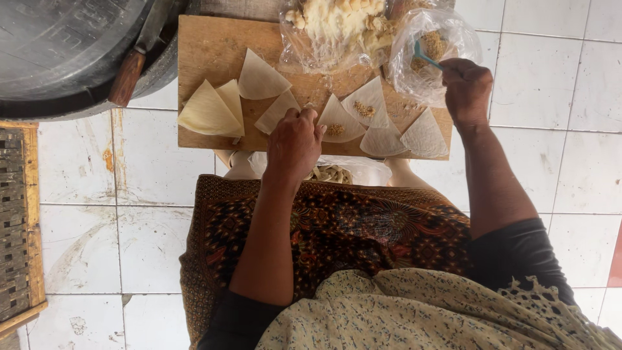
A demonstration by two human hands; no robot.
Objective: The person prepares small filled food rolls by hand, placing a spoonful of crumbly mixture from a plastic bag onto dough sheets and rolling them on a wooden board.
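1. The wooden board [214,52] is light brown.
2. The pastry sheets [210,110] are pale cream.
3. The spoon [426,57] has a teal colour.
4. The skirt [337,227] is dark brown with an orange patterned print.
5. The floor [551,97] has white tiles with stains.

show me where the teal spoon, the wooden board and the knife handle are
teal spoon [425,57], head view, on its handle beside the bag.
wooden board [207,45], head view, bare upper left part.
knife handle [126,78], head view, middle of the brown grip.
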